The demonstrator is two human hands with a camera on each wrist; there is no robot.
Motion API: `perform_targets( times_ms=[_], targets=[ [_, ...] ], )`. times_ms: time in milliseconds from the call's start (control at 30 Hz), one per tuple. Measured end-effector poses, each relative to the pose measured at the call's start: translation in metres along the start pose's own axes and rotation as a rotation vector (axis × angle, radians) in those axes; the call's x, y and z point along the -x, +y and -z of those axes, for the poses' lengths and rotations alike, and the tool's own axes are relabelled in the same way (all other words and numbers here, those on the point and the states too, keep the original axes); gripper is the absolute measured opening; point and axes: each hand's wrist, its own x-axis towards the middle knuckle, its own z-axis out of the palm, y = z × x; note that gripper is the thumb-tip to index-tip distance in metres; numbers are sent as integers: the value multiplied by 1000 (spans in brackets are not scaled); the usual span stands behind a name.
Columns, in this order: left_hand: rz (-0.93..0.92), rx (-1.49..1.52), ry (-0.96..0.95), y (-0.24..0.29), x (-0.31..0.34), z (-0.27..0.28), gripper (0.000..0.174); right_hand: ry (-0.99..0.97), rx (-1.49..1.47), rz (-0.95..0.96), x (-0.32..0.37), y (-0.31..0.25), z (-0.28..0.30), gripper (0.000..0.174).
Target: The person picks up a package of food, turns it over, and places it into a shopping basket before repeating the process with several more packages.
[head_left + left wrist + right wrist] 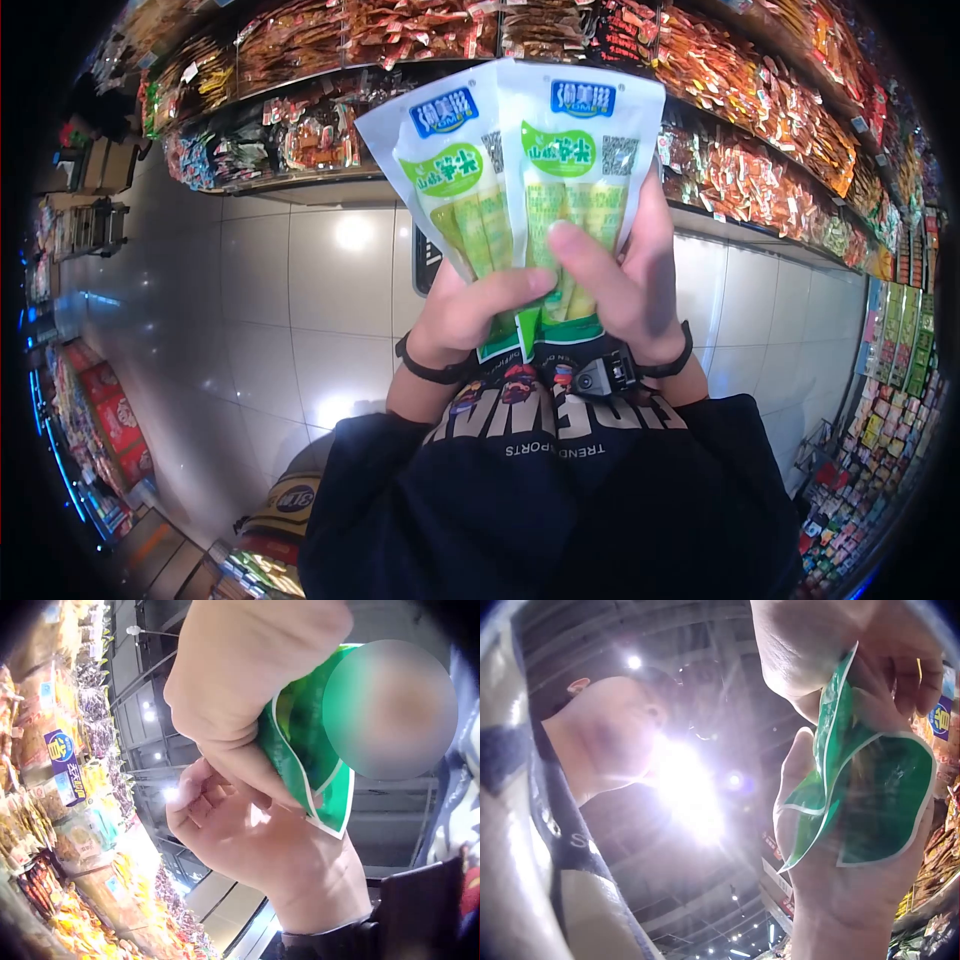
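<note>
Two white-and-green snack packets, a left packet (455,180) and a right packet (580,160), are fanned out in front of the chest with their edges overlapping. Pale green-yellow strips show through their clear windows. My left hand (475,315) grips the left packet, its thumb lying across the front near the overlap. The right packet is held by my right hand (630,275), thumb pressed on its front. Most fingers are hidden behind the packets in the head view. Both wrist views show green lower ends of the packaging (304,746) between the hands, bent and curling.
Shelves (300,180) packed with bagged snacks run across the front and continue along the right side. Tiled floor (260,290) spreads below. Red boxes (110,420) stand at the left, and a black wrist camera (600,375) sits by the right wrist.
</note>
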Motion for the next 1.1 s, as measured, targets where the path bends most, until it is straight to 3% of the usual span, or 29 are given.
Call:
perform_targets(
  times_ms=[167,267,400,500,833,1100],
  targets=[
    [1,87,93,-1,-3,2,48,-1,-334,-124,1,4,2,53],
    [7,81,91,2,-4,4,48,6,-105,-57,0,8,3,53],
    [-17,97,103,1,-2,4,46,-40,-64,-35,3,10,5,49],
    [40,99,100,2,2,6,44,11,-141,-83,6,8,1,46],
    [-21,134,117,0,3,3,45,34,-166,-140,10,9,-2,44],
    [-35,11,110,-2,1,7,42,-12,-136,-105,11,8,-6,58]
  ],
)
